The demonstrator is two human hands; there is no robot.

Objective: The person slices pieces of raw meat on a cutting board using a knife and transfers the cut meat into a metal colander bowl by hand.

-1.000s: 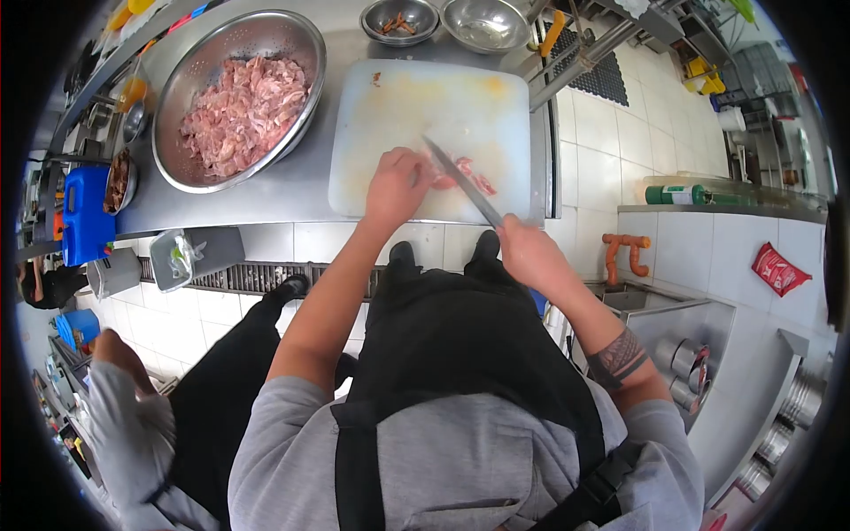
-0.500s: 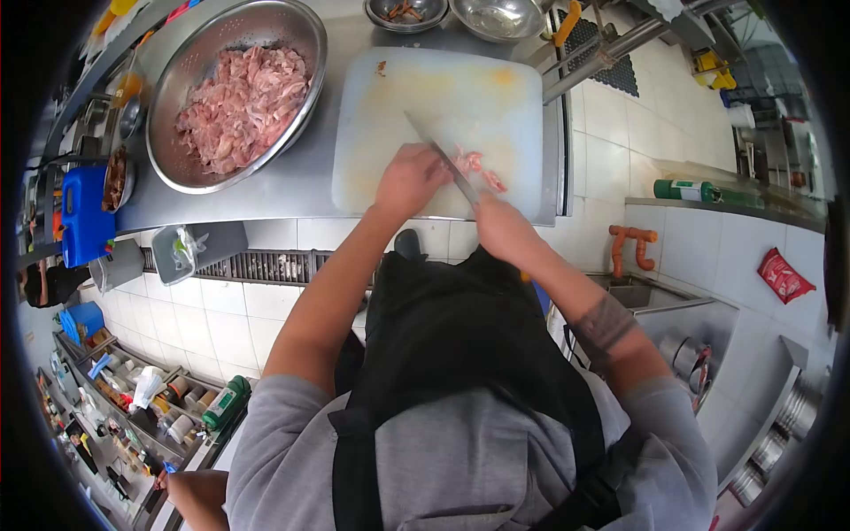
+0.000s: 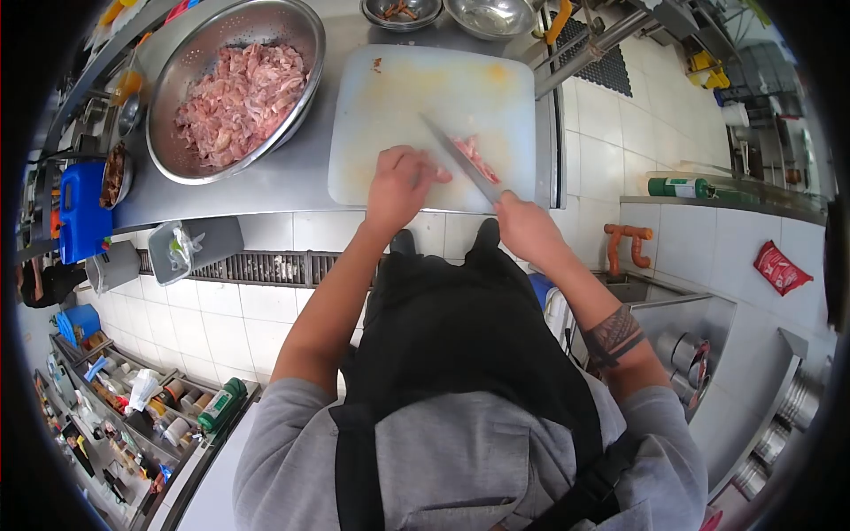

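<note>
My right hand (image 3: 529, 228) is wrapped round the handle of a long knife (image 3: 459, 158), whose blade points up and to the left over the white cutting board (image 3: 381, 97). Small pieces of raw meat (image 3: 476, 159) lie along the blade's right side. On the board's lower part, left of the blade, my left hand (image 3: 400, 181) has its fingers curled at a small bit of pink meat, mostly hidden by the fingertips. A large steel colander (image 3: 168, 159) at the upper left holds a heap of cut raw meat (image 3: 243, 106).
Two metal bowls stand behind the board, one with brown pieces (image 3: 400, 13), the other shiny (image 3: 490, 16). A blue jug (image 3: 84, 212) is at the counter's left end. Below the counter is a grey bin (image 3: 212, 243). A metal rail (image 3: 593, 53) runs beyond the board's right corner.
The co-worker at the lower left has gone from view. The knife has shifted right since half a second ago, and its blade now stands apart from my left fingers.
</note>
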